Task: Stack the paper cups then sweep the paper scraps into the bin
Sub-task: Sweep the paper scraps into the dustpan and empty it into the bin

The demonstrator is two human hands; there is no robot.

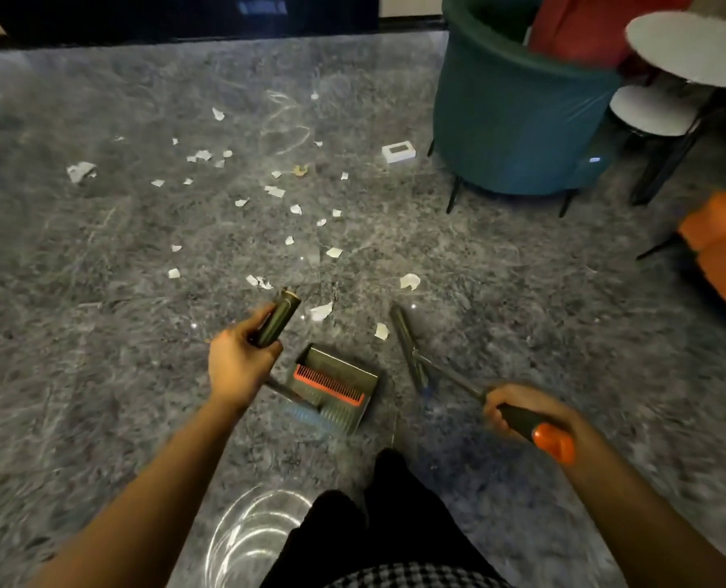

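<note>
Nearest me, beside my black trouser legs, a clear round container (pixel 246 532) glints with ringed reflections. I take it for the bin, though the blur leaves that unsure.

My left hand (pixel 238 367) is closed round the dark cylindrical grip of the grey plastic dustpan (pixel 340 384), thumb and fingers wrapped fully about it. The long handle lets me steer the pan without bending. The pan sits low at the floor with its open mouth facing away from me, which I judge is the right way to take what gets swept in. An orange toothed comb runs across it, there for stripping bristles clean.

My right hand (pixel 522 407) is clenched on the thin metal-shafted broom (pixel 406 345), gripping its dark sleeve just ahead of the orange end cap. The narrow dark head slants down just right of the pan, near the floor, angled as if to drag litter toward the pan.

The torn white paper scraps (pixel 321 311) lie loose across the glossy grey marbled floor (pixel 98 269). The closest ones are just beyond the pan, and the rest are strewn thinly, well further out. They look light and ragged, so a fast stroke may scatter them.

Further off a small white flat box (pixel 398 151) lies by the teal upholstered tub armchair (pixel 514 129), with a white round tabletop (pixel 692 48) to its right.
</note>
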